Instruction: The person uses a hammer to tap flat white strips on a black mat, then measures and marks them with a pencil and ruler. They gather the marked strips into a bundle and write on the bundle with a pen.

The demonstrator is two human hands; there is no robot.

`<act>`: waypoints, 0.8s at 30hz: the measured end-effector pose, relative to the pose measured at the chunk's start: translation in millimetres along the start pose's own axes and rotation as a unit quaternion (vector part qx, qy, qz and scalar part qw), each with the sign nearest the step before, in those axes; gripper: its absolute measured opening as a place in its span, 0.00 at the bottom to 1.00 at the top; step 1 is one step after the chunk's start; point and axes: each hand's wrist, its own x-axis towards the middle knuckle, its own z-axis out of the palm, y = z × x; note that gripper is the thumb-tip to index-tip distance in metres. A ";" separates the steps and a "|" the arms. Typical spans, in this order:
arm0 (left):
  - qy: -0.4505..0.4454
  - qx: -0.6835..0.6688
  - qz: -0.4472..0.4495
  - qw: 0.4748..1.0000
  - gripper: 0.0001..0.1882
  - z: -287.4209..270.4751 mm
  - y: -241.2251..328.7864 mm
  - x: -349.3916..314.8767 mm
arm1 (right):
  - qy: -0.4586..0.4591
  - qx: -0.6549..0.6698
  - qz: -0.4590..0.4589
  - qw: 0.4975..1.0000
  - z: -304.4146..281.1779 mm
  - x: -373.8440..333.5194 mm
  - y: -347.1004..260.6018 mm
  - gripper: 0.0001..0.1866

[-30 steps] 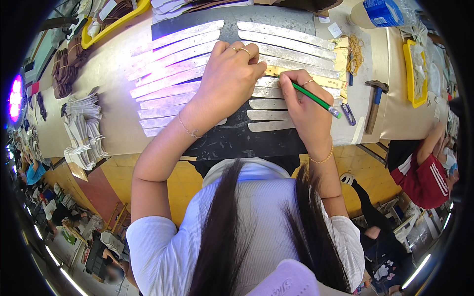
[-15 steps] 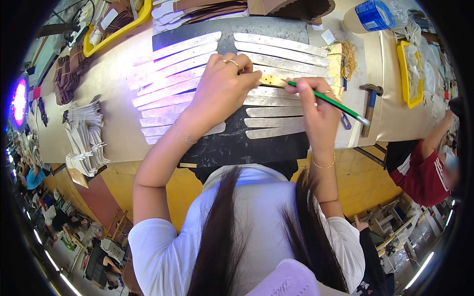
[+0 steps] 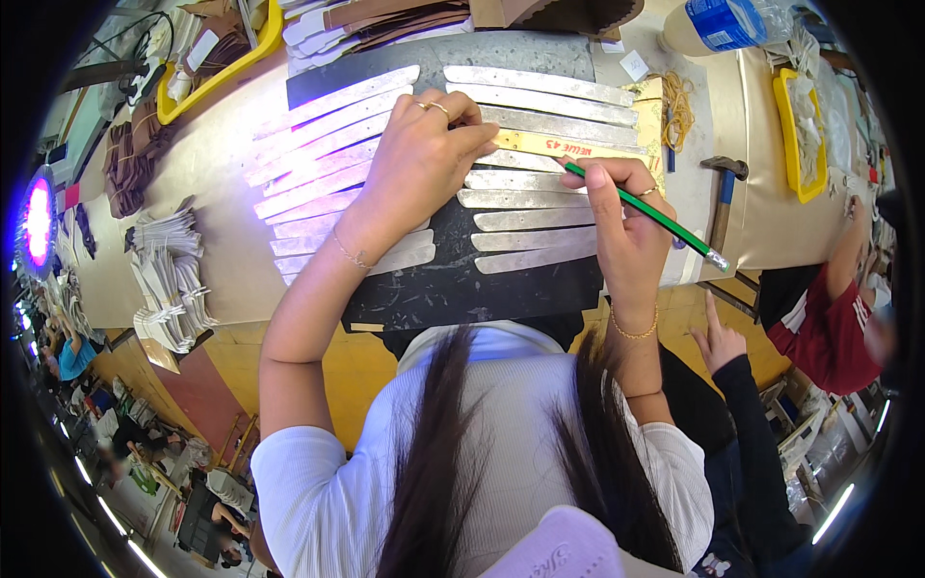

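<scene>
My left hand (image 3: 421, 154) reaches over the middle of a black board (image 3: 424, 299), its fingers bent together at the left end of a narrow yellow strip (image 3: 540, 144) with red lettering. The strip lies across several pale, silvery-grey strips (image 3: 535, 222) laid out in two columns on the board. A green pencil (image 3: 665, 219) is gripped in my right hand (image 3: 631, 226), its eraser end pointing down to the right. The pencil's point is close to the yellow strip's lower edge; whether it touches cannot be made out.
A hammer (image 3: 723, 202), a coil of tan cord (image 3: 677, 111) and a yellow tray (image 3: 800, 135) are on the right. Stacked white pieces (image 3: 171, 275) and brown bundles (image 3: 130, 159) lie left. Another person's hand (image 3: 721, 339) points in from the lower right.
More of the yellow strip and its red lettering now shows. My right hand and pencil have shifted slightly down. Another person's dark-sleeved arm has come in at the lower right.
</scene>
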 end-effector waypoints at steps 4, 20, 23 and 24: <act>0.002 -0.002 0.004 1.000 0.08 0.3 0.3 1.2 | 0.003 -0.004 -0.004 1.000 -0.2 -0.3 -1.2 0.10; -0.020 0.015 -0.008 1.000 0.08 -1.9 4.9 4.5 | -0.038 -0.073 -0.031 0.996 21.4 18.6 15.7 0.08; -0.028 0.022 -0.010 0.999 0.08 -3.4 6.0 5.6 | -0.075 -0.104 0.007 0.992 21.3 21.3 12.2 0.10; -0.029 0.023 -0.011 0.999 0.08 -3.6 6.0 5.6 | -0.091 -0.117 0.025 0.989 20.8 21.8 10.5 0.10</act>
